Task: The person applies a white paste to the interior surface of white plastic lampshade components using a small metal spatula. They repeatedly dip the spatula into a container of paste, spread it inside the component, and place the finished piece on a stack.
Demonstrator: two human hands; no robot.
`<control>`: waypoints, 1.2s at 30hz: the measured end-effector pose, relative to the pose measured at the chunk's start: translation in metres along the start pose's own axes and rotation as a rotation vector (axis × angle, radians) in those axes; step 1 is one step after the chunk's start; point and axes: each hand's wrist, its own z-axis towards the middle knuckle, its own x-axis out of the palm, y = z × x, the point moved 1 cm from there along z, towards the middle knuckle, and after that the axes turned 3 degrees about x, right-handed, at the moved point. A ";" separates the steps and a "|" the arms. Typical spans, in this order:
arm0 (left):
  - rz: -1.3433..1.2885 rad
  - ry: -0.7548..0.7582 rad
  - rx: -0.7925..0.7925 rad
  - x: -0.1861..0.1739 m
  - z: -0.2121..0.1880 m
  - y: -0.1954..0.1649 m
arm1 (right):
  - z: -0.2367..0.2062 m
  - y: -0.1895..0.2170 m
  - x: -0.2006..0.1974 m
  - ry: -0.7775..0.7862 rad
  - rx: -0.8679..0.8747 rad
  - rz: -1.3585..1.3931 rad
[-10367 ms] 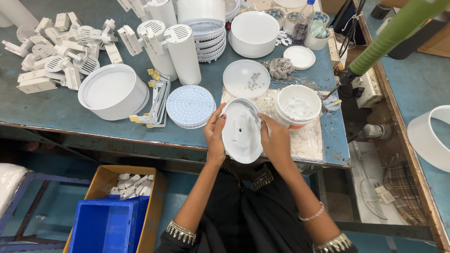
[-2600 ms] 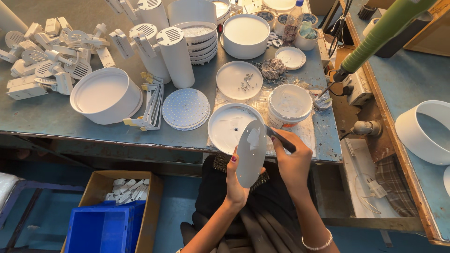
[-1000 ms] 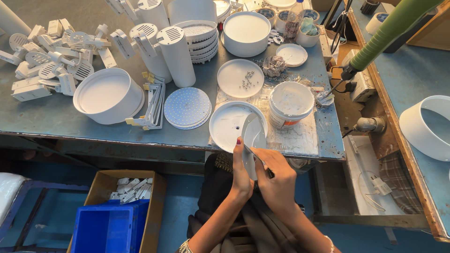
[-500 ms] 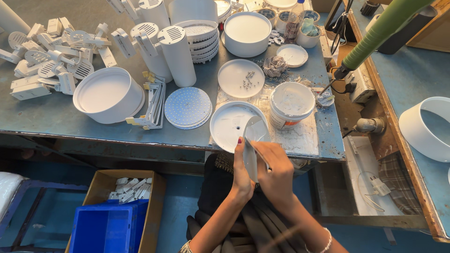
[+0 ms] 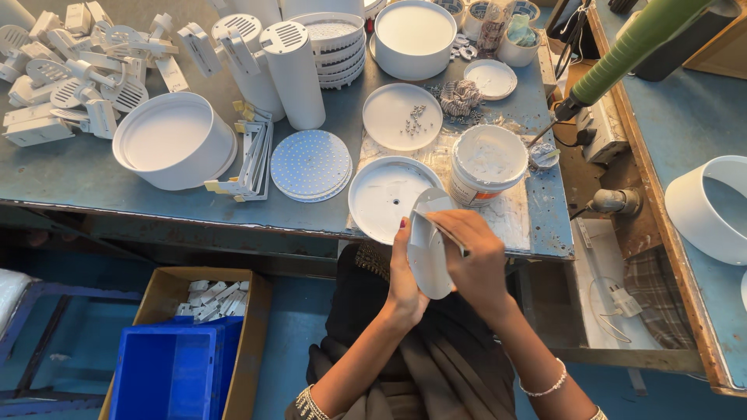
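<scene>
Left hand [image 5: 405, 276] gripping white disc [image 5: 430, 253] from behind, held on edge off the near bench edge [image 5: 233, 222], long axis running near to far, face turned right. Right hand [image 5: 476, 257] pinching thin stick [image 5: 445, 230] against that face. Just beyond, on bench: empty white dish [image 5: 385, 198]; open tub [image 5: 489, 162] of white paste beside it. Farther: plate [image 5: 402, 117] with small screws. Below left: carton [image 5: 167, 292] of white parts, blue bin [image 5: 167, 373].

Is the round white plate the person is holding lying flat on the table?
No, the left hand holds the round white plate up on edge, off the table, while the right hand works on it.
</scene>
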 end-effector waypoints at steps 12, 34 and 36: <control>-0.183 0.053 -0.170 0.002 0.008 -0.036 | -0.025 0.000 -0.014 0.229 -0.136 0.070; -0.322 0.169 -0.333 -0.008 0.012 -0.048 | -0.048 -0.030 -0.046 0.456 -0.210 0.037; -0.336 0.175 -0.299 -0.006 0.013 -0.049 | -0.046 -0.034 -0.050 0.448 -0.185 0.047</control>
